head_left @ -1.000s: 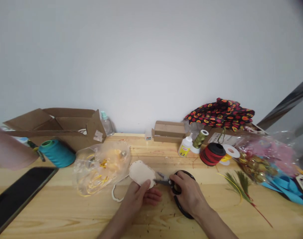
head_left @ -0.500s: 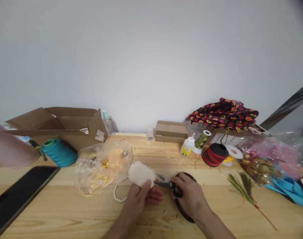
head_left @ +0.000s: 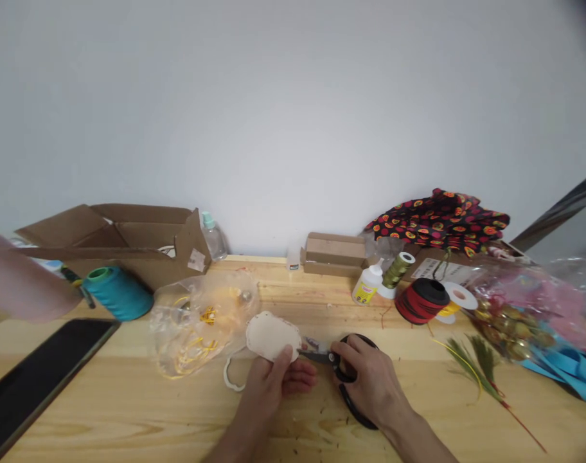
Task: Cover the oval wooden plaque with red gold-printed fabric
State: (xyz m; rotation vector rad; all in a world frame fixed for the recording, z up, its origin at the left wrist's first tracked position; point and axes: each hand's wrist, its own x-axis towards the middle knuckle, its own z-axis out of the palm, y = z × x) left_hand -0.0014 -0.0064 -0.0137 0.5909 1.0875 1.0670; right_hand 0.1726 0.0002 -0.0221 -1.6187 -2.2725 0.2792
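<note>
A cream, rounded piece of material (head_left: 272, 335) with small holes or stitches along its rim is pinched in my left hand (head_left: 279, 381), thumb on top and fingers beneath. My right hand (head_left: 365, 379) grips black-handled scissors (head_left: 347, 402); their dark blades reach left to the edge of the cream piece. A curled off-white strip (head_left: 231, 376) lies on the table just left of my left hand. Behind the blades is a small printed packet (head_left: 317, 346), partly covered.
To the left are a plastic bag (head_left: 201, 321) with yellow cord, a teal thread cone (head_left: 117, 294), a phone (head_left: 47, 379) and an open carton (head_left: 143, 257). On the right stand a glue bottle (head_left: 368, 284), a red thread spool (head_left: 421, 301) and green tassels (head_left: 480, 360).
The whole scene shifts slightly to the right as the camera turns. Both hands keep nearly the same grip, with the scissor tips still at the cream piece's edge.
</note>
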